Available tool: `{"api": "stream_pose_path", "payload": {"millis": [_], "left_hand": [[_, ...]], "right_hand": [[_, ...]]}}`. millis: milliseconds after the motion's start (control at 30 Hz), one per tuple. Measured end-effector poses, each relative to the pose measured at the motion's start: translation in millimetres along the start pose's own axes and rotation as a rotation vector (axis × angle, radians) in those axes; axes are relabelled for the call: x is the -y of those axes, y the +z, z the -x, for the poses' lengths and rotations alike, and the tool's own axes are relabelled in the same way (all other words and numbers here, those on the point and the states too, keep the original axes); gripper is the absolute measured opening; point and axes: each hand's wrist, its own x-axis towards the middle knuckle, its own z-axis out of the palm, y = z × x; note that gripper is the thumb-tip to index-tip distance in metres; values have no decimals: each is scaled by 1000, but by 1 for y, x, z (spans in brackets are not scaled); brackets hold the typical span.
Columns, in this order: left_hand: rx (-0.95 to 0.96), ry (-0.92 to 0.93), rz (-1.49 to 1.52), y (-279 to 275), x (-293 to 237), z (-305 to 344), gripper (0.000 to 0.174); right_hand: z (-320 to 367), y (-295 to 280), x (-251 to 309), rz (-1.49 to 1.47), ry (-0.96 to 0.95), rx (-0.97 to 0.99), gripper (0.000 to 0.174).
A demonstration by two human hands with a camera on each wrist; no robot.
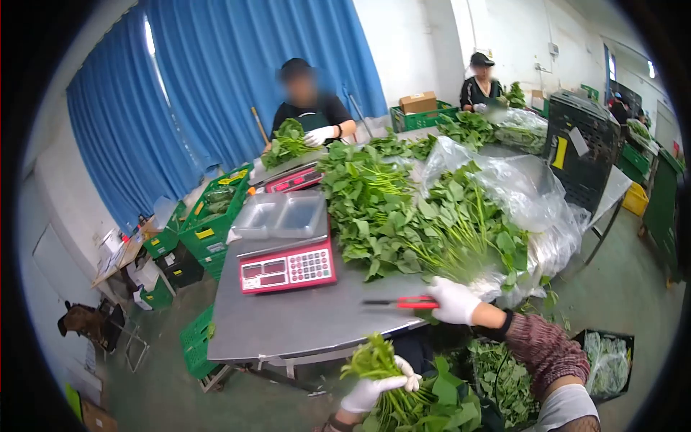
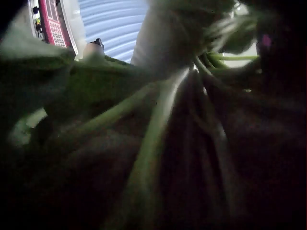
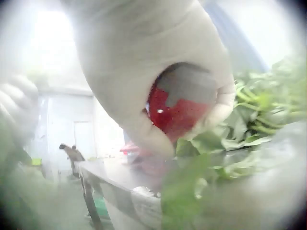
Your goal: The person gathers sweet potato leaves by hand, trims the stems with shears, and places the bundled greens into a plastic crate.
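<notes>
My left hand point(image 1: 371, 392), in a white glove, grips a bunch of leafy greens point(image 1: 374, 360) by its stems in front of the table edge. Stems point(image 2: 158, 124) fill the dark left wrist view, and broad leaves hang below the hand in the head view. The gloved right hand point(image 1: 455, 302) holds a red-handled cutting tool point(image 1: 414, 302) with a slim dark tip pointing left, over the table's near edge. In the right wrist view its red grip point(image 3: 180, 115) shows inside the curled fingers. Just beyond this hand lies a large heap of greens point(image 1: 381, 209).
On the grey table point(image 1: 288, 324) a red scale point(image 1: 288, 266) bears clear plastic trays point(image 1: 299, 214). Plastic sheeting point(image 1: 540, 187) lies under the heap's right side. A crate of greens point(image 1: 504, 374) stands below at right. Two people work across the table; a black crate point(image 1: 576, 144) stands right.
</notes>
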Motion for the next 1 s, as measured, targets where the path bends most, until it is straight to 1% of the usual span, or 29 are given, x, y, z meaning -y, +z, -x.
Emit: {"api": "stream_pose_path", "payload": {"millis": [67, 133, 167, 200, 267, 300, 333, 400, 433, 467, 500, 533, 567, 600, 633, 667, 700, 733, 767, 800, 833, 867, 900, 933, 1000], "left_hand": [[-40, -65, 48, 8, 9, -24, 9], [0, -104, 33, 14, 23, -55, 9], [12, -131, 22, 16, 31, -71, 9], [27, -164, 13, 20, 41, -86, 8], [38, -247, -14, 31, 59, -114, 9], [35, -269, -47, 38, 68, -126, 9], [33, -289, -79, 48, 76, -137, 8], [36, -325, -133, 66, 92, -155, 7], [41, -331, -177, 74, 101, -162, 8], [44, -336, -222, 81, 110, -167, 10], [67, -356, -225, 87, 120, -171, 10], [58, -388, -306, 93, 129, -175, 11], [47, -417, -388, 99, 140, -179, 13], [62, -433, -389, 101, 152, -181, 13], [101, -327, -423, 101, 167, -181, 14], [138, -219, -454, 100, 182, -182, 14], [132, -107, -653, 108, 187, -184, 17], [148, 7, -773, 116, 188, -180, 19], [116, -28, -821, 120, 196, -180, 19], [83, -63, -869, 123, 202, -180, 20], [93, -70, -869, 125, 206, -179, 20], [69, -84, -1048, 138, 196, -179, 19], [44, -95, -1227, 146, 190, -179, 20], [52, -98, -1228, 150, 191, -178, 20], [13, -74, -1390, 156, 194, -177, 22]], "right_hand": [[50, -17, -25, -156, 21, -142, 34], [106, -41, -24, -487, 337, -155, 38], [131, -45, -28, -458, 399, -213, 42], [151, -51, -25, -814, 497, -226, 34], [195, -55, -36, -1198, 726, -195, 24], [210, -56, -31, -1194, 736, -287, 17], [223, -49, -32, -1180, 720, -393, 14], [242, -42, -24, -919, 787, -492, 13], [254, -27, -32, -735, 690, -514, 13], [261, -21, -29, -608, 692, -523, 22], [264, -12, -31, -446, 594, -584, 25], [266, -5, -32, -281, 495, -635, 29], [265, -11, -27, -189, 492, -541, 32], [266, -17, -24, -101, 487, -442, 36], [270, -5, -29, -71, 475, -417, 38], [272, 1, -30, -75, 480, -395, 33], [276, 12, -33, -103, 528, -366, 29], [280, 26, -36, -130, 575, -337, 27], [283, 35, -38, -167, 625, -365, 26], [287, 41, -39, -171, 637, -365, 26], [290, 45, -39, -232, 704, -351, 26], [293, 49, -40, -292, 769, -336, 27], [295, 55, -43, -268, 754, -396, 27], [296, 58, -44, -270, 762, -398, 27], [297, 64, -47, -284, 857, -384, 27]]}}
